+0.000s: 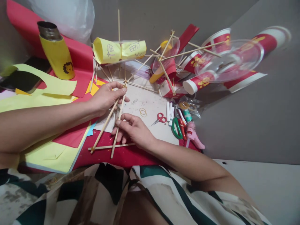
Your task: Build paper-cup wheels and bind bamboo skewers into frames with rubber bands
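Observation:
My left hand [109, 97] pinches the upper joint of a frame of thin wooden sticks [104, 127], where the sticks meet at a small tan binding. Lower down, my right hand [134, 128] has its thumb and fingers closed around one slanting stick [114, 143] of the same frame. Another stick [105, 147] lies across near the bottom, partly behind my right hand. More sticks run from the joint toward the back, and which of them belong to this frame is hard to tell. Two rubber bands [142, 112] lie on the white board beside my right hand.
Red-handled scissors [161, 117], green-handled scissors [176, 128] and a pink glue gun [195, 137] lie at the right. Paper cups [217, 40] and a stick structure [165, 50] stand behind. A yellow bottle [56, 53] and yellow paper [14, 101] are at the left.

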The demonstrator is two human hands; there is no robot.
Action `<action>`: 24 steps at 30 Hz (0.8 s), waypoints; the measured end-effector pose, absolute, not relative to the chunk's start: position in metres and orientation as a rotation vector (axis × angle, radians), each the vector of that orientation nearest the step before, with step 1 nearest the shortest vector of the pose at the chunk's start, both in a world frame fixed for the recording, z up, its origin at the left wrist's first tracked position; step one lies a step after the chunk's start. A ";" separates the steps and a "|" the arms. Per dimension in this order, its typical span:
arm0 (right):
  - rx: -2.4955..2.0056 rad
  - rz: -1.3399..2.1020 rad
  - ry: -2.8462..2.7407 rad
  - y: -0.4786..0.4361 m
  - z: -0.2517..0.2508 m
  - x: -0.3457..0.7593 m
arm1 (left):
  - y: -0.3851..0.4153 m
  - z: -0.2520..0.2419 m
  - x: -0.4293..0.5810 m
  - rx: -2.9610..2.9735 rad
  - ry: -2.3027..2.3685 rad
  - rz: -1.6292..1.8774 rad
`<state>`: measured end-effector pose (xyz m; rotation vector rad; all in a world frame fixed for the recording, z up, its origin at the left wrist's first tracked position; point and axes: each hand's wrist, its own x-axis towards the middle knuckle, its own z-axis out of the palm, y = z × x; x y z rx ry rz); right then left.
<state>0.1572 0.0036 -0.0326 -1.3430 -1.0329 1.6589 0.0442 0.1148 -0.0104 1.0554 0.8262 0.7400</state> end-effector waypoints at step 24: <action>-1.724 0.787 -1.610 0.003 -0.025 0.232 | 0.123 -0.005 0.043 0.872 0.799 0.660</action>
